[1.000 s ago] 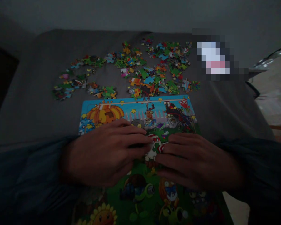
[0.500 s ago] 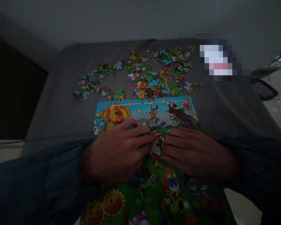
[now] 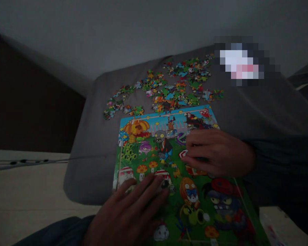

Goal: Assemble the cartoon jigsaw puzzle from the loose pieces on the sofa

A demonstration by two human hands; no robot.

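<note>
A colourful cartoon puzzle board (image 3: 154, 147) lies on a grey cushion (image 3: 97, 136) in front of me. My left hand (image 3: 128, 212) rests flat on the board's near left part, fingers stretched out and slightly spread. My right hand (image 3: 215, 152) lies on the board's right side, fingers together and curled down, fingertips on a red-and-white striped piece (image 3: 182, 154). Whether that piece is loose or part of the picture I cannot tell. Several loose puzzle pieces (image 3: 169, 89) are scattered on the cushion beyond the board.
A pixelated white and pink patch (image 3: 242, 63) sits at the cushion's far right. A dark panel (image 3: 28, 112) stands to the left. A pale floor (image 3: 25, 194) with a thin cable (image 3: 28, 162) runs below the cushion's left edge.
My left hand has slid back toward me, off the board's middle, and opened flat. The right hand stayed on the board. The view has swung left, uncovering the picture's centre.
</note>
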